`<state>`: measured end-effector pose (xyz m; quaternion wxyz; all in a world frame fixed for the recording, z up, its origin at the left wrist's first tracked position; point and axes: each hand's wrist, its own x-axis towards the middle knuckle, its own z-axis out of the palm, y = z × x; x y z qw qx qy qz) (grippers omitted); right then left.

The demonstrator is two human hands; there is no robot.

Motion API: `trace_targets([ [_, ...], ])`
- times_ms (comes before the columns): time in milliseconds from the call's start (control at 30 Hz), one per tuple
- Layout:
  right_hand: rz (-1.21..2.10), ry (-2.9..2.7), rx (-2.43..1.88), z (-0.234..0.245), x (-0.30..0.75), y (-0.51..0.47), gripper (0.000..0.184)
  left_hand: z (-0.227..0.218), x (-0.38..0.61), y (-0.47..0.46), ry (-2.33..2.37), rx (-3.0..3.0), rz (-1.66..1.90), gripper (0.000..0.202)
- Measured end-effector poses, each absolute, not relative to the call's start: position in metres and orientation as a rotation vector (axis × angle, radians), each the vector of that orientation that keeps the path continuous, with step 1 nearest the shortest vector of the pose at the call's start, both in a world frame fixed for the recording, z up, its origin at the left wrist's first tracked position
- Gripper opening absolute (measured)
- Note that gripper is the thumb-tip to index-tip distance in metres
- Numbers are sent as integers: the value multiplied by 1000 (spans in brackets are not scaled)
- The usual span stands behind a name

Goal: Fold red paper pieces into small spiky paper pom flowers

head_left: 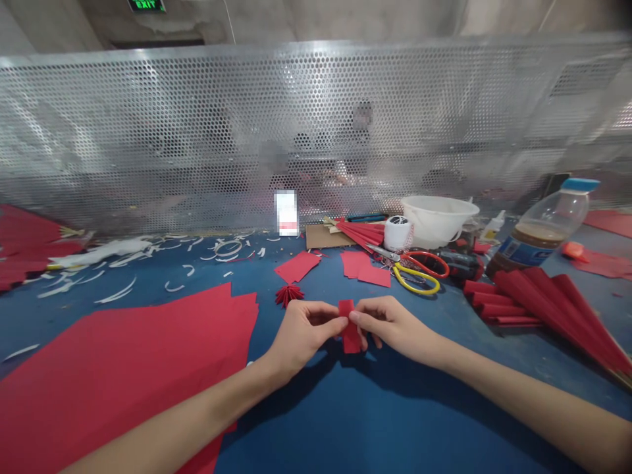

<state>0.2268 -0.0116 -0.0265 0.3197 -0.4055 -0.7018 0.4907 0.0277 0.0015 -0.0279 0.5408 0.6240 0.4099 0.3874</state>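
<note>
Between my two hands, a narrow folded strip of red paper (351,339) is held upright above the blue tabletop. My left hand (310,329) pinches its left edge with thumb and fingers. On the other edge, my right hand (382,324) grips it the same way, thumb towards me. Just beyond my left hand lies a small pleated red paper fan (289,295). Small red paper rectangles (297,267) rest behind it, with another little pile of red cards (374,275) to the right.
Large red sheets (148,362) cover the left side. Scissors with red and yellow handles (417,279), a thread spool (397,234), a white bowl (437,220), a bottle (536,230) and folded red fans (557,313) stand or lie right. White paper scraps (116,289) litter the back left, before a perforated metal screen (197,131).
</note>
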Motion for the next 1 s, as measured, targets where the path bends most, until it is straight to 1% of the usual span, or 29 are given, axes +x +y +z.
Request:
trace_targets([
  [167, 1250, -1825, -1039, -28, 227, -11, 42, -27, 28, 1, 953, 1482, 893, 19],
  [367, 1204, -1826, -1050, -30, 227, -11, 43, -29, 27, 2, 925, 1460, 879, 20],
  [733, 1240, -1733, -1043, -31, 227, -8, 34, -31, 27, 2, 932, 1499, 770, 27],
  [1000, 1323, -1742, -1036, -32, 229, -5, 36, -31, 27, 3, 899, 1544, 772, 28],
])
